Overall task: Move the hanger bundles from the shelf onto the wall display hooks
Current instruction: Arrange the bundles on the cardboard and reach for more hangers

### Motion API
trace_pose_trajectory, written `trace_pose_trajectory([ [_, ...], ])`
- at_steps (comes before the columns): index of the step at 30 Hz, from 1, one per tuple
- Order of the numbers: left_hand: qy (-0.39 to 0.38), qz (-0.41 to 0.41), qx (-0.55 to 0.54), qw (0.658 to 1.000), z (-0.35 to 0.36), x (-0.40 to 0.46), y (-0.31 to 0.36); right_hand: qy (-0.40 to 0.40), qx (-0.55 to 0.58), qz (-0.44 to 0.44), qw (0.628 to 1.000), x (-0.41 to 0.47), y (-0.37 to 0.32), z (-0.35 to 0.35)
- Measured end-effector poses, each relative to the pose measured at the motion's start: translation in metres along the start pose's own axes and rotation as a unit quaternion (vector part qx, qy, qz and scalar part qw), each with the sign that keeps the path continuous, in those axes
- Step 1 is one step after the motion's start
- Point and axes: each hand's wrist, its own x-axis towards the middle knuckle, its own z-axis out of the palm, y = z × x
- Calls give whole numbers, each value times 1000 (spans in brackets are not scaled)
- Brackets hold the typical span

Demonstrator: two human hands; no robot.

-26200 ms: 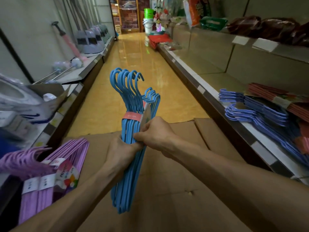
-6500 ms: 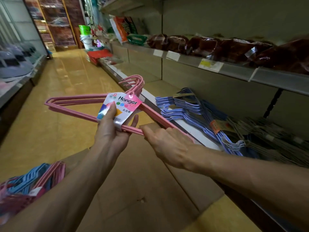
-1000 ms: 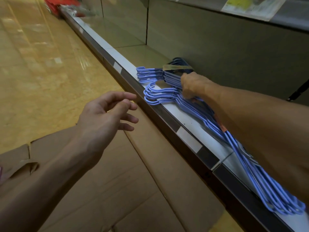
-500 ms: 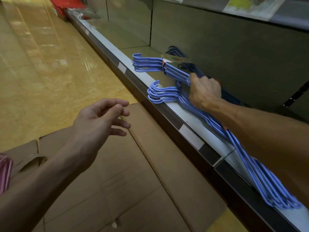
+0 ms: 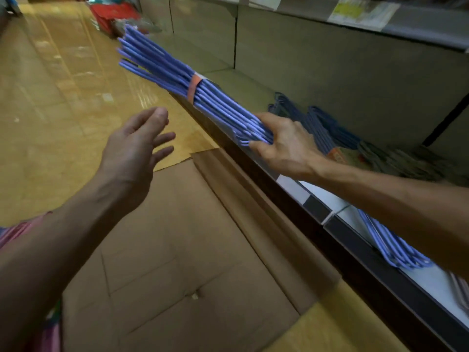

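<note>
My right hand (image 5: 284,146) grips one end of a bundle of purple-blue hangers (image 5: 177,74), bound by an orange band. The bundle is lifted off the shelf and points away to the upper left over the aisle. My left hand (image 5: 134,151) is held open beside it, fingers spread, touching nothing. More blue hanger bundles (image 5: 319,123) lie on the shelf (image 5: 314,207) behind my right hand, and another blue bundle (image 5: 390,252) lies under my right forearm. No wall hooks are in view.
Flattened cardboard (image 5: 193,262) covers the floor below my hands. Grey hangers (image 5: 411,161) lie further right on the shelf. Pink hangers (image 5: 22,229) show at the left edge. An upper shelf with price labels (image 5: 360,11) runs overhead. The yellow aisle floor (image 5: 50,97) stretches away.
My right hand has lifted the blue bundle off the shelf and swung it out over the aisle. My left hand has risen a little toward it.
</note>
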Motion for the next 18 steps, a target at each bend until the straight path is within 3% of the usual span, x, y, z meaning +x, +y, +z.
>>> trace_pose_trajectory([
  [8,0,16,-16,1000,-22,-33,57,-27,148,-64,987,-51,-33,6],
  [18,82,144,-24,986,-36,-59,94,-121,387,-44,913,-113,-69,23],
])
